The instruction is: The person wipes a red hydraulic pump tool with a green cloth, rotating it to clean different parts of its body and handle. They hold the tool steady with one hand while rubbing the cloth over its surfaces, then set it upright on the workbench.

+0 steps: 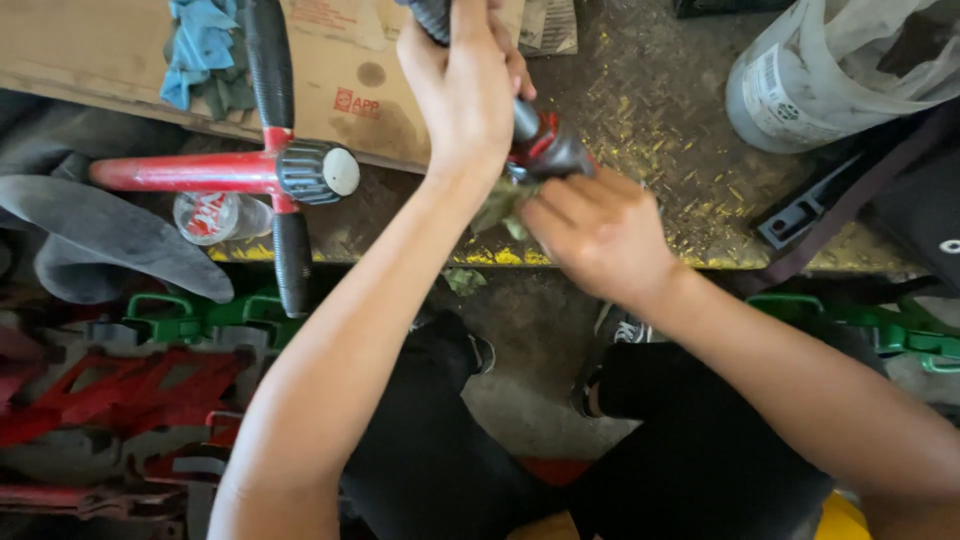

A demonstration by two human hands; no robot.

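Our left hand (465, 95) is clenched around the bar (530, 125); our right hand (598, 232) pinches a rag (497, 205) against its hub at the bench (660, 110) edge. If the left grip slackens, the bar could twist and fall off that edge.

Steel checker-plate bench (650, 110), yellow-flecked: cardboard sheet (90, 50) at 10 o'clock, red handlebar assembly (250, 170) on it, white bucket (800, 90) at 2 o'clock.

A red and grey metal tool (540, 140) with a black ribbed grip was held over the yellow-flecked metal plate, tilted from the upper left down to the lower right. Its dark round head was pointed toward the lower right. A crumpled, dirty greenish rag (497, 205) was pressed against the underside of that head.
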